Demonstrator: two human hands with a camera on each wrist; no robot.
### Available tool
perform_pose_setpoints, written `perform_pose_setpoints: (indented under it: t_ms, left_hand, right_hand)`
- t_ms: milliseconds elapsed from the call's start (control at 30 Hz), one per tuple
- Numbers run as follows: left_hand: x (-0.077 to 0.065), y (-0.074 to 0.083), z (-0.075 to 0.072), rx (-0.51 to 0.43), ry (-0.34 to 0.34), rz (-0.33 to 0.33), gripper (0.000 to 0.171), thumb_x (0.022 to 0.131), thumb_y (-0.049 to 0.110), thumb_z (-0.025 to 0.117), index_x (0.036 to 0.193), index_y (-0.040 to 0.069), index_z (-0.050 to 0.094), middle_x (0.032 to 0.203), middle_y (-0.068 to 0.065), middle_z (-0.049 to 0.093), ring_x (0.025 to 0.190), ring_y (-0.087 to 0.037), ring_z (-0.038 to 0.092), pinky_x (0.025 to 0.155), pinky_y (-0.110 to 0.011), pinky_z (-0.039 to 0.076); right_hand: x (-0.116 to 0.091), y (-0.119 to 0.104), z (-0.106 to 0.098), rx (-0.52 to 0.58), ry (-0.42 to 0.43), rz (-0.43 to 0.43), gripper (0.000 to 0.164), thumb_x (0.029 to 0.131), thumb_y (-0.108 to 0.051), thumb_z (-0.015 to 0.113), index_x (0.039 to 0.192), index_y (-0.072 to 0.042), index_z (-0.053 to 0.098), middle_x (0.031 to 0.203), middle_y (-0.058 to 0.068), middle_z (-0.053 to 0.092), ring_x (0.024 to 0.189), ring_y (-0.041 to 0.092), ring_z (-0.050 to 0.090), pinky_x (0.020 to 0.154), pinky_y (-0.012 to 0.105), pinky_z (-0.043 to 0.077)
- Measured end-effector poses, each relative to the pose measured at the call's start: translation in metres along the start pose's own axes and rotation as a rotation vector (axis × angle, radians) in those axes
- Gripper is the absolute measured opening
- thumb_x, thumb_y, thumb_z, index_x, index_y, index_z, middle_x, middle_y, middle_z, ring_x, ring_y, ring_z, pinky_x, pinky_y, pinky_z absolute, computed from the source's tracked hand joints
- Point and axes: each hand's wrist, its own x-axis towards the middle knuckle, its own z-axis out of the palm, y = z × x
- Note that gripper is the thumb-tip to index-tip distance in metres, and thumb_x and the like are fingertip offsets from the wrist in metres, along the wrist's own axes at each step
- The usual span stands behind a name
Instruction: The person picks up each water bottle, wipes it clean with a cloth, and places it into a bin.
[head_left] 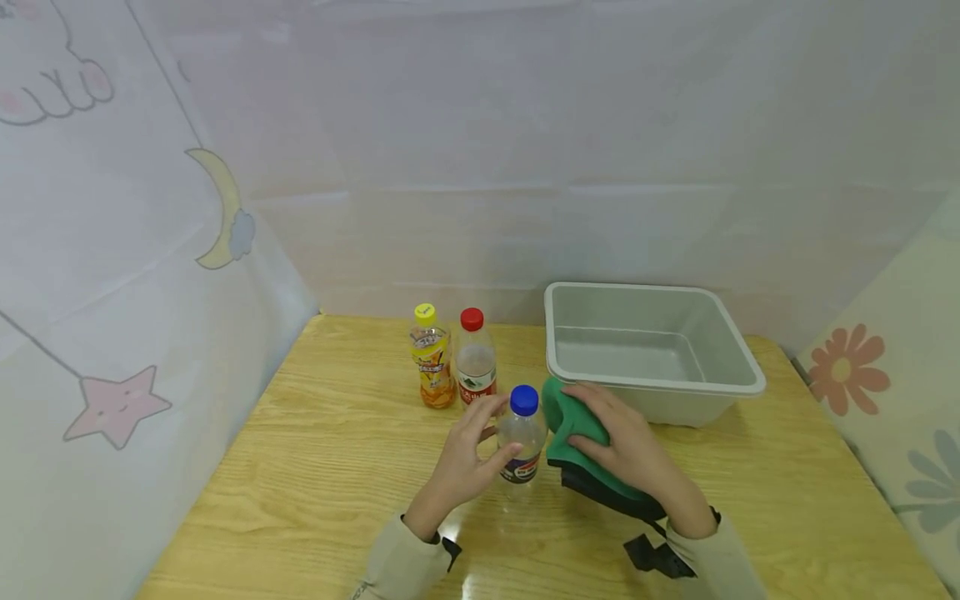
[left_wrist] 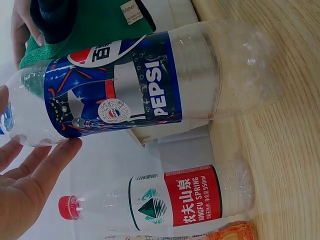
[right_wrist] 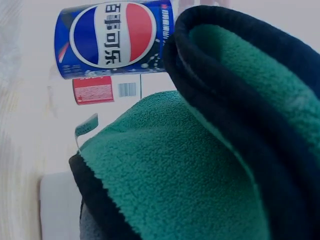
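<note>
A clear Pepsi bottle (left_wrist: 115, 95) with a blue cap (head_left: 524, 400) stands upright on the table. My left hand (head_left: 467, 465) curves round its upper part, with the thumb on the near side and fingers behind. To the right of the bottle, my right hand (head_left: 626, 442) grips a green towel (head_left: 577, 421) with dark edging, bunched and folded. The towel (right_wrist: 165, 165) fills much of the right wrist view and hides the right hand there. Behind the Pepsi bottle stand a red-capped water bottle (head_left: 476, 367) and a yellow-capped bottle of orange drink (head_left: 432, 367).
A grey plastic tub (head_left: 652, 385) sits at the back right of the wooden table (head_left: 322, 467), just beyond the right hand. Pale curtains (head_left: 450, 167) with cartoon prints hang behind and on both sides.
</note>
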Motion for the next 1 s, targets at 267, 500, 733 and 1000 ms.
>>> perform_pose_setpoints:
  t_ms: [267,500,733,1000]
  left_hand:
    - [-0.001,0.002,-0.003,0.036,-0.011,-0.004,0.051,0.085,0.013,0.066,0.13,0.002,0.044,0.122,-0.012,0.05,0.108,-0.026,0.051,0.079,-0.032,0.052]
    - [-0.001,0.0,-0.003,0.026,-0.023,0.011,0.052,0.086,0.01,0.064,0.132,0.001,0.042,0.128,-0.014,0.049,0.109,-0.028,0.052,0.079,-0.037,0.052]
    - [0.0,0.002,-0.004,0.024,-0.045,0.032,0.052,0.088,0.007,0.06,0.134,-0.001,0.039,0.132,-0.018,0.045,0.118,-0.032,0.047,0.081,-0.038,0.051]
    - [0.001,0.003,-0.003,0.03,-0.075,0.011,0.055,0.088,0.012,0.06,0.136,0.001,0.035,0.135,-0.017,0.042,0.118,-0.036,0.045,0.083,-0.039,0.05]
  right_hand:
    - [0.006,-0.007,-0.005,0.004,-0.045,-0.008,0.062,0.071,-0.011,0.077,0.127,-0.01,0.048,0.122,0.014,0.054,0.1,0.029,0.057,0.074,0.044,0.05]
    - [0.011,-0.011,-0.006,0.004,-0.077,-0.017,0.063,0.072,-0.009,0.077,0.127,-0.011,0.048,0.122,0.013,0.054,0.098,0.029,0.058,0.074,0.046,0.05]
    - [0.015,-0.013,-0.007,0.0,-0.114,-0.007,0.062,0.073,-0.011,0.076,0.128,-0.011,0.048,0.123,0.015,0.054,0.1,0.032,0.058,0.077,0.048,0.05]
    - [0.018,-0.019,-0.007,-0.015,-0.144,-0.005,0.059,0.075,-0.011,0.075,0.127,-0.007,0.049,0.123,0.018,0.053,0.098,0.033,0.059,0.077,0.048,0.05]
